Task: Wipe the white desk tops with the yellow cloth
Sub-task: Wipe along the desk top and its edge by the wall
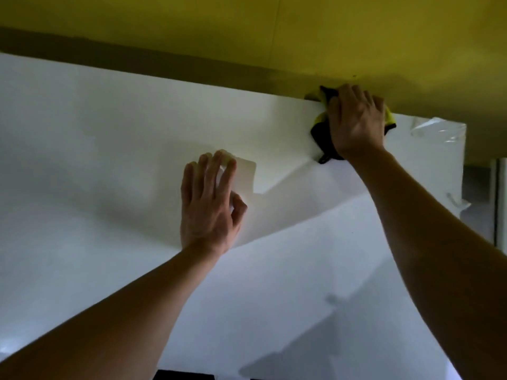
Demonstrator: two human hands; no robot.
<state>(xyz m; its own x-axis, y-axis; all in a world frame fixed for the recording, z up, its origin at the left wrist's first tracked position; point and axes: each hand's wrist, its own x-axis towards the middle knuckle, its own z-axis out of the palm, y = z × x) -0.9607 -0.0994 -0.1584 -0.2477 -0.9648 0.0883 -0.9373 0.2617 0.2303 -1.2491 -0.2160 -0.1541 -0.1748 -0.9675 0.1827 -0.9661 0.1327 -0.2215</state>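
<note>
The right hand [356, 122] is spread palm-down on the yellow cloth [323, 124], fingers curved over it and pointed toward the far edge of the white desk top [109, 133]. The cloth is bunched under the palm; its yellow part shows on both sides of the knuckles, and its dark trim hangs out beside the thumb and toward the wrist. The cloth sits right at the far edge of the desk, against the yellow wall [247, 31] beyond the fingertips.

The left hand [211, 207] is laid flat on the desk surface, well apart from the right hand and nearer the body. Its fingers are straight and slightly fanned, thumb bent inward, nothing held. A pale rectangular patch [244, 174] is seen on the desk just beside its fingertips, partly covered by them. Clear plastic film [439, 130] is seen at the desk corner, beyond the right hand's outer side.
</note>
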